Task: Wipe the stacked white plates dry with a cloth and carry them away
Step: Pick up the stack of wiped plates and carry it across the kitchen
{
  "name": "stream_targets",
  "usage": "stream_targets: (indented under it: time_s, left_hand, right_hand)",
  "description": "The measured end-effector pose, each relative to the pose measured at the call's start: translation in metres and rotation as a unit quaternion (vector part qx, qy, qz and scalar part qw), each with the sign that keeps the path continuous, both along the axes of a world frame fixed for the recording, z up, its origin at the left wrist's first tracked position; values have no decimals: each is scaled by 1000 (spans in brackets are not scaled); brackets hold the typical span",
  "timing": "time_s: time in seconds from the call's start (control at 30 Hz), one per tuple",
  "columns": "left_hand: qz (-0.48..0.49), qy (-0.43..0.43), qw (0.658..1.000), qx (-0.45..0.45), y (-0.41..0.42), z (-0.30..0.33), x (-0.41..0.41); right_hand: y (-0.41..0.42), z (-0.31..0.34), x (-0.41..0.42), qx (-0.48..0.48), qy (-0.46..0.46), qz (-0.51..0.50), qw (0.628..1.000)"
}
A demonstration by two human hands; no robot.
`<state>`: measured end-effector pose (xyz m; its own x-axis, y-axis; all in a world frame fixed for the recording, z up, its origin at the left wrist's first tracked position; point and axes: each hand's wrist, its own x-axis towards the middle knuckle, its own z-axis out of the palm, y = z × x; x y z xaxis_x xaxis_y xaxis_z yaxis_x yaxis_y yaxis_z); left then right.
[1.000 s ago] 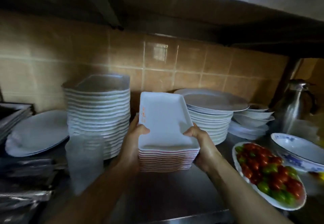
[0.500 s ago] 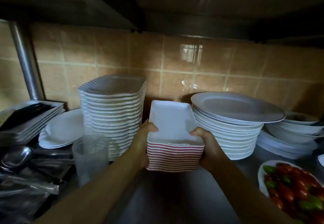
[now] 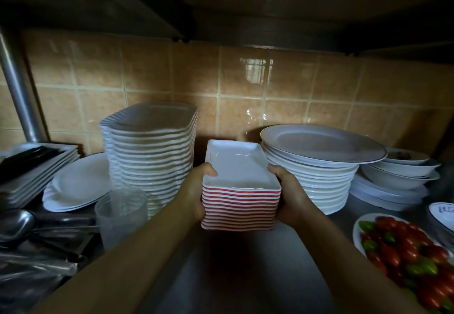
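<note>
Head view: left hand and right hand grip opposite sides of stack of white rectangular plates with red undersides, thumbs hooked over top rim; stack sits low over steel counter, between tall wavy-edged white plate stack and round white plate stack.

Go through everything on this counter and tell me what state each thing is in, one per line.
Stack of rectangular white plates: gripped on both sides, between two taller stacks.
Left hand: grips the stack's left side, thumb on top.
Right hand: grips the stack's right side.
Tall stack of wavy-edged plates: standing, untouched.
Stack of round plates: standing, top plate empty.
Plastic cup: upright.
Plate of tomatoes: full.
</note>
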<state>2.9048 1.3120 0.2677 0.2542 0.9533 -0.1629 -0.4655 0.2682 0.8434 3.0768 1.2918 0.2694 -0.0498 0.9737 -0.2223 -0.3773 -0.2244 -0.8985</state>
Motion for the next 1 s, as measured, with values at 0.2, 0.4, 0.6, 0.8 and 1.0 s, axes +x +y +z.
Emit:
stream_targets:
  time_s: [0.2, 0.4, 0.6, 0.8, 1.0]
  left_hand:
    - [-2, 16, 1000, -1, 1, 4, 1]
    - [-4, 46, 999, -16, 2, 7, 0]
    - [9, 67, 998, -9, 0, 12, 3]
    - [11, 78, 997, -13, 1, 11, 2]
    - [-3, 75, 997, -4, 3, 10, 1]
  right_hand:
    - [-42, -11, -4, 169, -141, -62, 973]
    - [-53, -43, -10, 449, -736, -184, 472]
    - [-34, -50, -16, 424, -799, -189, 382]
    - [-32, -55, -17, 452, -790, -226, 347]
    - [-29, -50, -14, 467, -784, -220, 344]
